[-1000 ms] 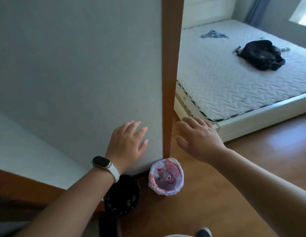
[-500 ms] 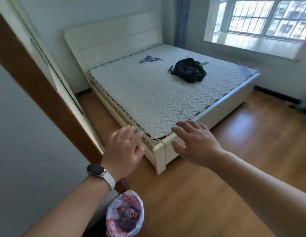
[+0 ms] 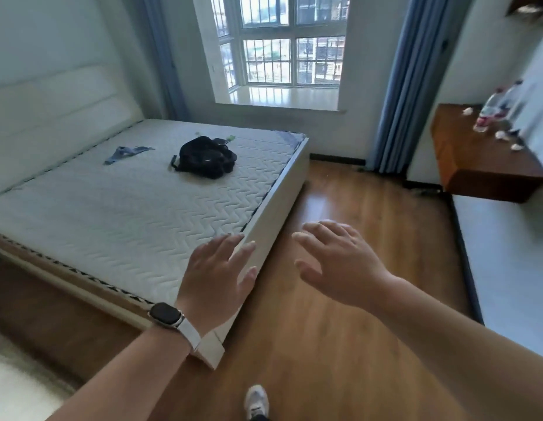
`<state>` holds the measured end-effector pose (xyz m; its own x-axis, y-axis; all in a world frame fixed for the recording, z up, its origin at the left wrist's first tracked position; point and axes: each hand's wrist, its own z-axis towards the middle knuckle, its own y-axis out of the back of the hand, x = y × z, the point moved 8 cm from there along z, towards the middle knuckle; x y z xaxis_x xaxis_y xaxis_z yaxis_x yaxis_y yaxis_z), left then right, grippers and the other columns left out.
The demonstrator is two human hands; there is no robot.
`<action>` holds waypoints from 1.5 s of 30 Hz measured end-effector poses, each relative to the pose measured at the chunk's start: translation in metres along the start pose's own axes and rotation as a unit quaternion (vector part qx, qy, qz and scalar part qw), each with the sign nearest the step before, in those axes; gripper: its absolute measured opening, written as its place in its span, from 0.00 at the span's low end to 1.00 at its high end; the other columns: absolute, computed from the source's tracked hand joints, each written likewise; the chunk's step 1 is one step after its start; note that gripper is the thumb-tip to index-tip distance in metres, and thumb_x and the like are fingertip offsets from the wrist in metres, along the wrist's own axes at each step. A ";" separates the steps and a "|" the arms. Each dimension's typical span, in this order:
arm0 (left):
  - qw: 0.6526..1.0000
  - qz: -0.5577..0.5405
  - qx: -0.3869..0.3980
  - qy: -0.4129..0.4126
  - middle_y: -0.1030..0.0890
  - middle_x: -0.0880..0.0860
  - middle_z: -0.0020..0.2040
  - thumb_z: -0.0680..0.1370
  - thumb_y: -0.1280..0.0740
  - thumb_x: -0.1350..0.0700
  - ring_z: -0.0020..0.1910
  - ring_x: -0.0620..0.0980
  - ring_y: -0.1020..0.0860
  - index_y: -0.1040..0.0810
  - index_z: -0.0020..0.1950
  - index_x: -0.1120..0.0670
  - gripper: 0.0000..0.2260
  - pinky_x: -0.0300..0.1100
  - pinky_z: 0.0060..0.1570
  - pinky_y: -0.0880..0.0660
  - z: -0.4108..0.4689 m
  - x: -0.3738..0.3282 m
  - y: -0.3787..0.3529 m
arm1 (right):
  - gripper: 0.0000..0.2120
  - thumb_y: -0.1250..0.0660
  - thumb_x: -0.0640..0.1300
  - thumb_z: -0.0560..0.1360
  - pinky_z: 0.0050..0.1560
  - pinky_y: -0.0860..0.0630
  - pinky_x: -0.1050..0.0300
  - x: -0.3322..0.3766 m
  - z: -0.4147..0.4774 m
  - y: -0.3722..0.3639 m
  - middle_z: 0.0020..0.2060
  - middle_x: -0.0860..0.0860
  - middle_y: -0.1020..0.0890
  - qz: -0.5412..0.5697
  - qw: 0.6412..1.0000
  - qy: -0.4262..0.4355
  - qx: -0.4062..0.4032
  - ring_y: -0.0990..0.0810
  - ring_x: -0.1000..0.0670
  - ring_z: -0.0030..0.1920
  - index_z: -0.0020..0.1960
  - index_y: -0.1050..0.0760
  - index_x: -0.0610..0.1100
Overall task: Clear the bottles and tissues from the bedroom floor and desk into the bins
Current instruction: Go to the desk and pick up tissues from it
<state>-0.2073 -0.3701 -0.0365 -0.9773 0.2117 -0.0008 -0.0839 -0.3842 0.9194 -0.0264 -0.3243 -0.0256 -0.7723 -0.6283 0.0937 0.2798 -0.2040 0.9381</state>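
**Empty Hands, Bottles Far Off on the Desk**

Both hands are out in front with fingers spread and loose. The left hand and the right hand hold nothing. The plastic bottles stand on the brown desk by the right wall, well away from the hands. Small white tissue balls lie near them. The bottles look light and smooth, so hold each one round its middle. The tissues look soft, so a pinch should do. One bottle has a red label, too blurry to read.
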 end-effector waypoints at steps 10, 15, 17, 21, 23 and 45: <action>0.992 -0.060 0.004 -0.113 0.23 0.52 0.66 0.76 0.41 0.45 0.67 0.55 0.27 0.24 0.65 0.50 0.20 0.51 0.64 0.35 0.135 0.011 -0.068 | 0.24 0.43 0.59 0.75 0.61 0.29 0.44 -0.080 0.053 -0.010 0.63 0.49 0.23 -0.057 0.989 -0.134 -0.005 0.27 0.45 0.64 0.64 0.25 0.47; 0.986 -0.090 0.002 -0.142 0.23 0.53 0.65 0.76 0.41 0.44 0.66 0.55 0.27 0.24 0.65 0.51 0.21 0.53 0.63 0.31 0.204 0.055 -0.088 | 0.23 0.42 0.58 0.76 0.62 0.28 0.43 -0.092 0.119 -0.026 0.64 0.49 0.24 -0.092 0.984 -0.150 0.019 0.28 0.46 0.66 0.65 0.26 0.48; 0.984 -0.098 -0.005 -0.151 0.23 0.53 0.65 0.76 0.41 0.45 0.66 0.55 0.26 0.24 0.65 0.51 0.20 0.53 0.63 0.32 0.227 0.074 -0.097 | 0.23 0.42 0.58 0.76 0.62 0.29 0.44 -0.096 0.143 -0.029 0.64 0.49 0.24 -0.100 0.981 -0.167 0.015 0.27 0.46 0.65 0.65 0.26 0.48; 0.981 -0.106 -0.006 -0.162 0.23 0.53 0.65 0.77 0.42 0.44 0.66 0.56 0.27 0.24 0.64 0.51 0.21 0.51 0.63 0.35 0.264 0.100 -0.117 | 0.22 0.39 0.57 0.76 0.61 0.28 0.45 -0.099 0.175 -0.033 0.63 0.48 0.23 -0.113 0.977 -0.179 0.003 0.26 0.46 0.64 0.64 0.25 0.47; 0.978 -0.119 -0.017 -0.169 0.22 0.53 0.63 0.76 0.42 0.44 0.65 0.55 0.28 0.23 0.63 0.51 0.20 0.49 0.62 0.37 0.275 0.106 -0.122 | 0.21 0.39 0.56 0.76 0.62 0.29 0.45 -0.105 0.180 -0.038 0.64 0.49 0.24 -0.109 0.975 -0.191 0.012 0.27 0.46 0.65 0.65 0.26 0.48; 0.974 -0.105 0.045 -0.194 0.24 0.53 0.66 0.77 0.43 0.43 0.67 0.55 0.28 0.27 0.65 0.49 0.20 0.51 0.64 0.35 0.405 0.036 -0.202 | 0.29 0.51 0.61 0.76 0.68 0.38 0.47 -0.285 0.214 -0.086 0.69 0.49 0.29 -0.038 0.962 -0.265 0.057 0.35 0.48 0.71 0.69 0.30 0.49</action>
<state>-0.1471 0.0796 -0.0630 -0.7923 0.6072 -0.0608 -0.2399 -0.2183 0.9459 0.0482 0.0328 -0.0614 -0.9786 -0.1385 0.1519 0.1703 -0.1324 0.9765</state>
